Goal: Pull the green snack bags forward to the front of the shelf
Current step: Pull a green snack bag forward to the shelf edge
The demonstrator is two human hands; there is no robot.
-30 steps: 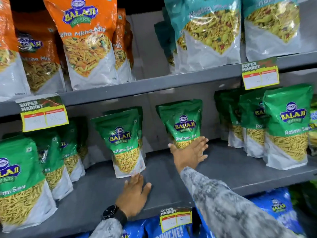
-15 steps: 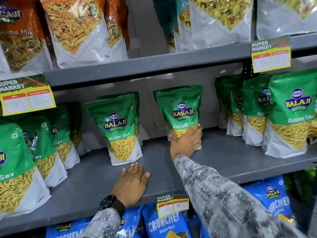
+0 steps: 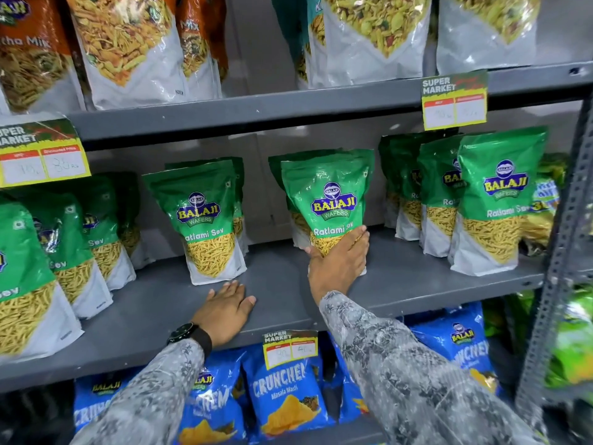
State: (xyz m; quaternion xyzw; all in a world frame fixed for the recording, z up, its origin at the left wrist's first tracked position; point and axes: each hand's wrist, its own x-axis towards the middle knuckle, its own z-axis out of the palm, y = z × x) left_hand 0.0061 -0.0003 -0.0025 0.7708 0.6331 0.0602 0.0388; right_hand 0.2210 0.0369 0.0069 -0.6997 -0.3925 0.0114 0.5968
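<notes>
Green Balaji Ratlami Sev bags stand in rows on the grey middle shelf (image 3: 282,284). My right hand (image 3: 337,268) grips the lower part of the middle green bag (image 3: 330,194), thumb on its left side and fingers across its front. Another green bag shows just behind it. My left hand (image 3: 224,313) lies flat and open on the shelf, just in front of the left-centre green bag (image 3: 202,213), not touching it. More green bags stand at the far left (image 3: 29,284) and at the right (image 3: 500,200), nearer the shelf's front.
Orange and teal snack bags fill the shelf above (image 3: 244,114). Blue Crunchem bags (image 3: 285,390) sit below. Yellow price tags (image 3: 454,101) hang on the shelf edges. A perforated metal upright (image 3: 564,252) rises at the right.
My right hand has closed around the middle green bag, and the bag stands closer to the front than before. The left hand stays flat on the shelf.
</notes>
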